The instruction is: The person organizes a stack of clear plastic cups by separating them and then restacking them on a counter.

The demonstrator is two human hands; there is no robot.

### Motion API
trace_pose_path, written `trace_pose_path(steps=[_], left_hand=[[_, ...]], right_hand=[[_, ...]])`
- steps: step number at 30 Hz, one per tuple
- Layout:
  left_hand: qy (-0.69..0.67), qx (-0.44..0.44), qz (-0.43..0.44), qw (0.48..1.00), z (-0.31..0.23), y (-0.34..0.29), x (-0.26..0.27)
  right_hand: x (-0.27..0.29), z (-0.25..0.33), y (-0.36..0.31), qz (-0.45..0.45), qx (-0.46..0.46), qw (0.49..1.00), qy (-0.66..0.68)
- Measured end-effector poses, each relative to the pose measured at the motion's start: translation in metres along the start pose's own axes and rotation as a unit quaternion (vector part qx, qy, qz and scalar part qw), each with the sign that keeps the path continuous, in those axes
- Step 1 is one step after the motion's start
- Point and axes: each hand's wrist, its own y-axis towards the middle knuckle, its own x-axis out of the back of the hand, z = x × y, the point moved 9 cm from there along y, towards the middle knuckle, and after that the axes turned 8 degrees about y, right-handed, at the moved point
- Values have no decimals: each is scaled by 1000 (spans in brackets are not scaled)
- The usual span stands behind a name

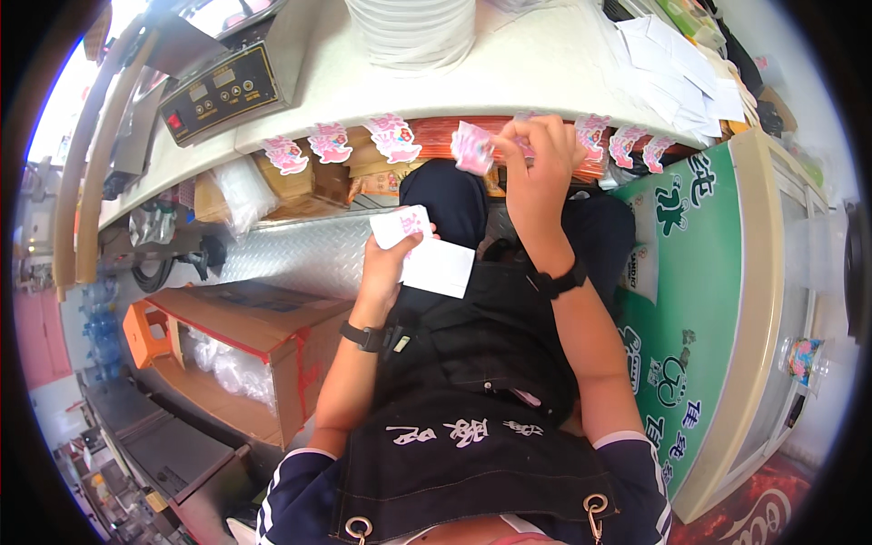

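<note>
My left hand [385, 270] is closed on a few white paper pieces [438, 269] above my lap. The upper piece has a small pink print. My right hand [542, 165], raised in front of the counter edge, pinches a pink sticker [473, 148] between thumb and fingertips. It looks slightly blurred and curled. Similar pink die-cut stickers hang in a row along the counter's front edge, such as one sticker [392, 138] left of my right hand and another sticker [627, 145] to its right. Parts of the row behind my right hand are hidden.
On the white counter [536, 68] stand a stack of white tubs [413, 32] and a machine with a control panel [222, 94]. White paper slips [668, 64] lie at the right. A cardboard box [263, 350] is at lower left, a green-sided freezer [695, 300] at right.
</note>
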Motion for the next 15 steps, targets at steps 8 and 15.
trace_pose_path(steps=[8,15], left_hand=[[0,-46,-1,999,-33,-13,-23],[-51,-86,44,994,-60,-35,-57]], right_hand=[[-4,-15,12,-126,-18,987,-94],[-15,3,-37,251,-223,903,268]])
